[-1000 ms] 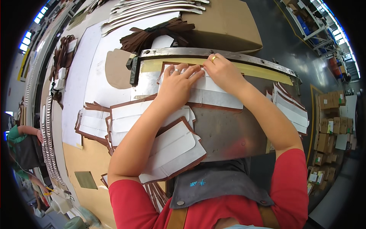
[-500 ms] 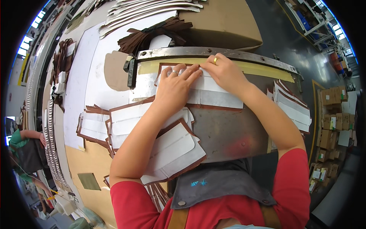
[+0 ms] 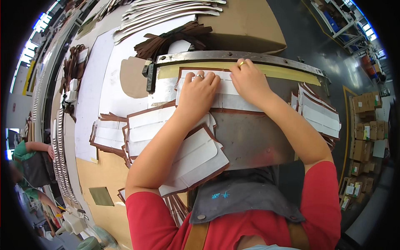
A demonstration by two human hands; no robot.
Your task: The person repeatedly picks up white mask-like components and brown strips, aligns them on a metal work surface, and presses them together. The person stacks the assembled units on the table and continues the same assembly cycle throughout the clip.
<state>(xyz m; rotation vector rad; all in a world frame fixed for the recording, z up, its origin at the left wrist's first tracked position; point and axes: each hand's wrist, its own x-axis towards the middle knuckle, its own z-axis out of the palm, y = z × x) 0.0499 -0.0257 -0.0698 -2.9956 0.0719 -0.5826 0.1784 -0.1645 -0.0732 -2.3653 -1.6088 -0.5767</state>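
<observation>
A white panel with brown leather-like edges (image 3: 227,103) lies flat on a metal plate (image 3: 250,137), its top edge near a metal bar (image 3: 271,59). My left hand (image 3: 199,95) rests on the panel's left part, fingers bent and drawn together, tips against its surface. At the top edge, my right hand (image 3: 252,83) has thumb and fingers closed on the panel. The hand covers the panel's upper right part, so the exact grip is hidden. Under and beside my left forearm lie more brown-edged white panels (image 3: 196,160), overlapping one another.
Right of the plate is a stack of similar panels (image 3: 318,114). Brown strips (image 3: 173,39) lie bundled behind the bar, beside a large cardboard box (image 3: 246,29). A dark block (image 3: 150,77) stands at the bar's left end. Another person's arm (image 3: 39,146) shows at far left.
My left hand's fingers have drawn in from a wider spread. My right hand has shifted a little right along the panel's top edge, away from the left. The whole view has moved slightly.
</observation>
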